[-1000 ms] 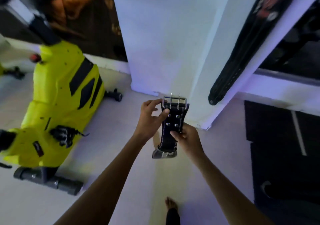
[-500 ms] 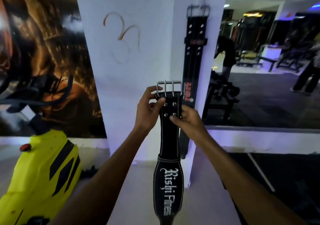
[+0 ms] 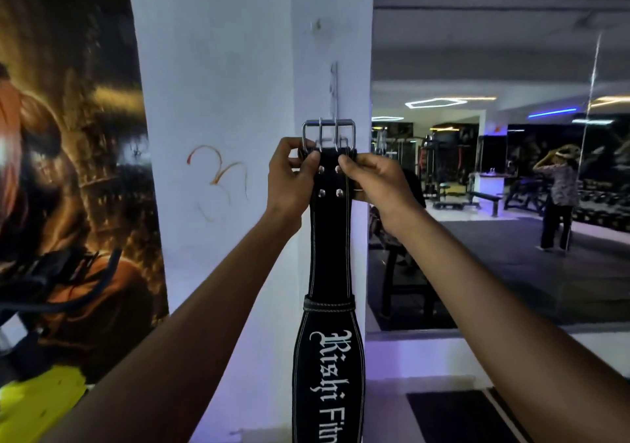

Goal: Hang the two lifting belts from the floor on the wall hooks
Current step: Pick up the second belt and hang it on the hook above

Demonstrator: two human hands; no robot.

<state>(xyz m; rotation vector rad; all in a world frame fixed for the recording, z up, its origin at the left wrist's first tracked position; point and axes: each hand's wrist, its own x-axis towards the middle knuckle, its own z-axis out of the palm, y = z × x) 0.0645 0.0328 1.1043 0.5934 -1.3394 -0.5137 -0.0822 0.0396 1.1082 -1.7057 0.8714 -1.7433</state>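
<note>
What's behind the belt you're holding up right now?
Behind the belt is the white pillar; a thin metal piece rises above the buckle. Any hook or second belt directly behind is covered.

Both hands grip the top of a black leather lifting belt with white stitching (image 3: 330,245), left hand (image 3: 289,178) and right hand (image 3: 376,183) flanking its rivets. Its chrome double-prong buckle (image 3: 328,134) is raised against a white pillar (image 3: 218,101); the belt hangs vertically.
</note>
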